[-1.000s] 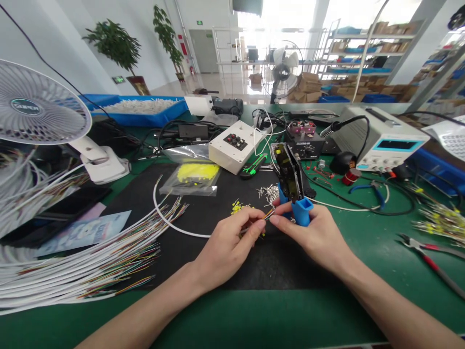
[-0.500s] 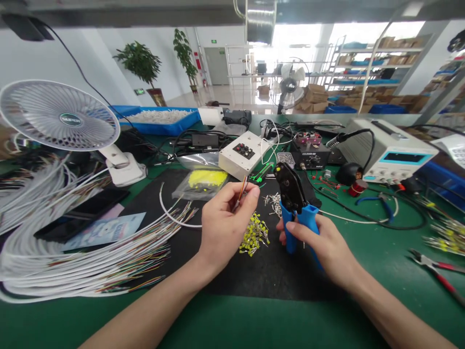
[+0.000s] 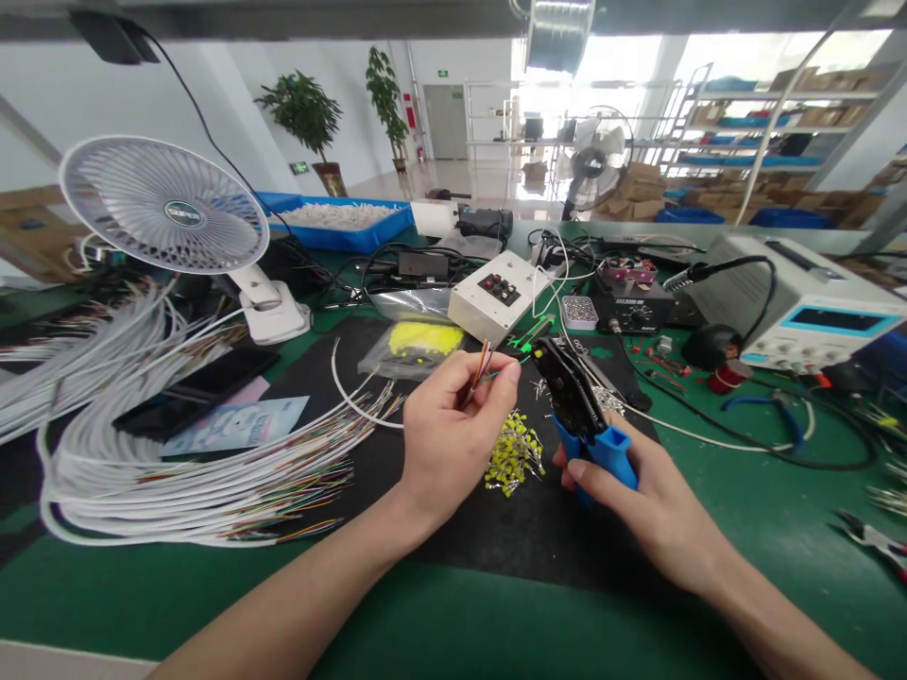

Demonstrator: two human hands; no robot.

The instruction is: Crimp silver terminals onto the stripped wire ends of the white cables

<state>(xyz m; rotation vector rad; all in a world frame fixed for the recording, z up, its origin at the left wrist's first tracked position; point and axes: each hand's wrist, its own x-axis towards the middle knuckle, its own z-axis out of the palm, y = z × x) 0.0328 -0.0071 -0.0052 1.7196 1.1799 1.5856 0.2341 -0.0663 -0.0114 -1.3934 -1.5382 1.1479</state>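
My left hand [image 3: 453, 434] is raised above the black mat [image 3: 496, 529], fingers pinched round the coloured wire ends [image 3: 480, 364] of a white cable [image 3: 350, 406] that curves off to the left. My right hand [image 3: 638, 491] grips the blue handles of a crimping tool [image 3: 577, 401], whose black head points up and left. A small heap of yellow connectors [image 3: 516, 460] lies on the mat between the two hands. Loose metal terminals [image 3: 602, 397] are scattered just behind the tool.
A big bundle of white cables [image 3: 177, 472] covers the left. A white desk fan [image 3: 166, 212], a bag of yellow parts [image 3: 415, 342], a white button box [image 3: 500, 293], a soldering station [image 3: 634, 302], a power supply [image 3: 808, 307] and red-handled pliers [image 3: 875, 540] stand around.
My left hand lifted the wire ends off the mat, away from the crimping tool. The right hand shifted its hold on the blue handles and tilted the tool. The view swung left.
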